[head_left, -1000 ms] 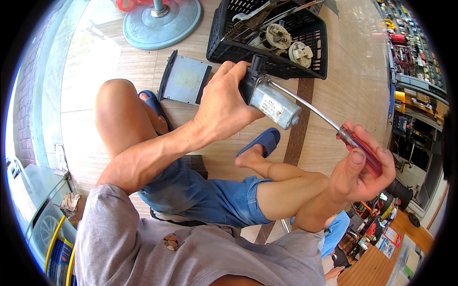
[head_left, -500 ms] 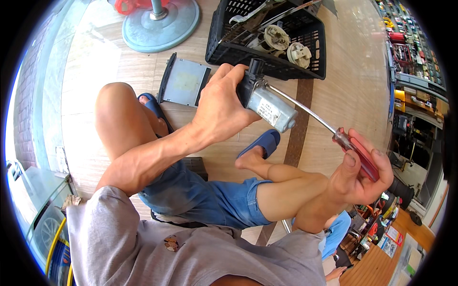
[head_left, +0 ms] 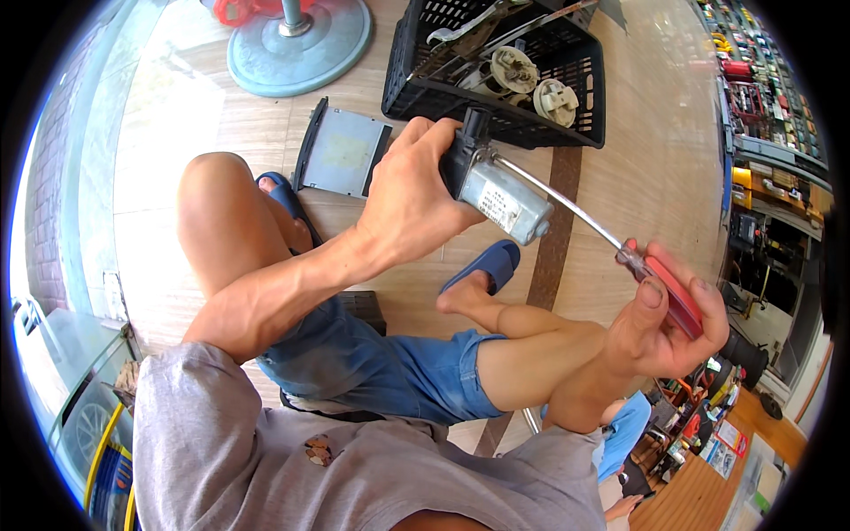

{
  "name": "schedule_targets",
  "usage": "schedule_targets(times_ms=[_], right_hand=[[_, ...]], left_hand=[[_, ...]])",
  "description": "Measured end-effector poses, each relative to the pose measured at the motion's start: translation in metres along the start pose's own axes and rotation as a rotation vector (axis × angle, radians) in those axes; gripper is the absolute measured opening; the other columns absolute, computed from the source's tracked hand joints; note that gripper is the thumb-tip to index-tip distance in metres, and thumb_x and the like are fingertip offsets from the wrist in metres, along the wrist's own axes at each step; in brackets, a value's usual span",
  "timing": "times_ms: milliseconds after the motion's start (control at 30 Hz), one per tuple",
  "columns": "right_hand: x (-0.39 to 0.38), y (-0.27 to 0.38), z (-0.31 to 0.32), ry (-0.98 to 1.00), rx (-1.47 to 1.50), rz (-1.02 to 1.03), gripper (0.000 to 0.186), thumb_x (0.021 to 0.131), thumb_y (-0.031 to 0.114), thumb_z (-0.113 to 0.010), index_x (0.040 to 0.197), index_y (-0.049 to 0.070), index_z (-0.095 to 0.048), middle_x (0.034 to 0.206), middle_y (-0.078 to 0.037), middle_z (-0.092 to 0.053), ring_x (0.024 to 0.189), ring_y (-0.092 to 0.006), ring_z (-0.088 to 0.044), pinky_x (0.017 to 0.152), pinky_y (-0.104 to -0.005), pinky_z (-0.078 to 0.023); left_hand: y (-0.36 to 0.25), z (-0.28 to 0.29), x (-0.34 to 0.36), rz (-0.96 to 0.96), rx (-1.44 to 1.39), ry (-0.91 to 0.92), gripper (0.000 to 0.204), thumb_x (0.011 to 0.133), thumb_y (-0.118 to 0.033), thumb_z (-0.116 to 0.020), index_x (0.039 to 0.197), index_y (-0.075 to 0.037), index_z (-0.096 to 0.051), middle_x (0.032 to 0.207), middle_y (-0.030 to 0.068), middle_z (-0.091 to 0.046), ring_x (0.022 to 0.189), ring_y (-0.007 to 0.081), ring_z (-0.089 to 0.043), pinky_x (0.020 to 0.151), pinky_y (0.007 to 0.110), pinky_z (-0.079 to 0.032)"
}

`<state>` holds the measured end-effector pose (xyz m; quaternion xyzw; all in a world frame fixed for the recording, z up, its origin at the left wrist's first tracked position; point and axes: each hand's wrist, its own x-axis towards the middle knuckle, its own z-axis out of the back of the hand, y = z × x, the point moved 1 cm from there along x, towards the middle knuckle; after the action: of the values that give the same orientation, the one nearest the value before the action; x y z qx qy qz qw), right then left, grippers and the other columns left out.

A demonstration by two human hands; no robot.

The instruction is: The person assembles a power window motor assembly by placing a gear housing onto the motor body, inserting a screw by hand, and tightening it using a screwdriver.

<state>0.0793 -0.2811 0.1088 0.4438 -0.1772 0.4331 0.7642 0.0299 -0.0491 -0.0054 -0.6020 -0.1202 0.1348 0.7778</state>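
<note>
My left hand is wrapped round the black housing of a small electric motor. Its silver metal can carries a white label and points down to the right. In my right hand is a screwdriver with a red and clear handle, pinched between thumb and fingers. Its long steel shaft slants up to the left, and the tip meets the motor where can and black housing join. The exact spot under the tip is too small to make out.
A black plastic crate with tools and round white parts stands on the floor ahead. Left of it lies a flat silver box with a black front, below a round grey stand base. A person in blue sits at lower right.
The screwdriver handle has turned slightly in my right fingers, showing a brighter red face. My left hand and the motor have hardly moved.
</note>
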Motion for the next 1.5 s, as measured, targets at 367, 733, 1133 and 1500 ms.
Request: schedule_targets(times_ms=[367,733,1133,1500], right_hand=[[0.007,0.002,-0.015,-0.048,0.174,0.009,0.045,0.100,0.008,-0.062,0.137,0.005,-0.036,0.116,-0.039,-0.062,0.099,-0.0464,-0.071,0.081,-0.0540,-0.064],[0.013,-0.003,-0.016,-0.074,0.146,-0.034,0.048,0.097,0.008,-0.069,0.134,0.004,-0.038,0.112,-0.037,-0.065,0.094,-0.0454,-0.072,0.083,-0.0523,-0.064],[0.001,0.002,-0.012,-0.064,0.180,-0.046,0.040,0.093,0.006,-0.073,0.117,0.006,-0.041,0.113,-0.037,-0.065,0.098,-0.0454,-0.071,0.086,-0.0532,-0.063],[-0.002,0.002,-0.011,-0.107,0.150,-0.122,0.038,0.093,0.006,-0.072,0.116,0.005,-0.042,0.115,-0.036,-0.064,0.100,-0.0446,-0.071,0.089,-0.0545,-0.062]], left_hand=[[-0.003,0.000,0.002,0.011,-0.047,-0.025,0.052,0.063,-0.006,-0.086,0.109,0.002,-0.064,0.105,0.0137,-0.056,0.094,0.0272,-0.060,0.082,0.035,-0.050],[0.000,-0.003,0.002,0.062,-0.051,-0.007,0.055,0.063,-0.006,-0.087,0.113,0.001,-0.064,0.107,0.0130,-0.057,0.097,0.0266,-0.061,0.086,0.034,-0.050],[-0.001,0.001,0.003,0.044,-0.037,-0.001,0.054,0.062,-0.006,-0.088,0.110,0.001,-0.064,0.106,0.0122,-0.056,0.095,0.0259,-0.060,0.083,0.034,-0.050],[0.002,0.000,0.008,0.001,0.024,-0.004,0.052,0.064,-0.010,-0.088,0.109,0.001,-0.064,0.103,0.0147,-0.059,0.095,0.0283,-0.061,0.083,0.036,-0.050]])
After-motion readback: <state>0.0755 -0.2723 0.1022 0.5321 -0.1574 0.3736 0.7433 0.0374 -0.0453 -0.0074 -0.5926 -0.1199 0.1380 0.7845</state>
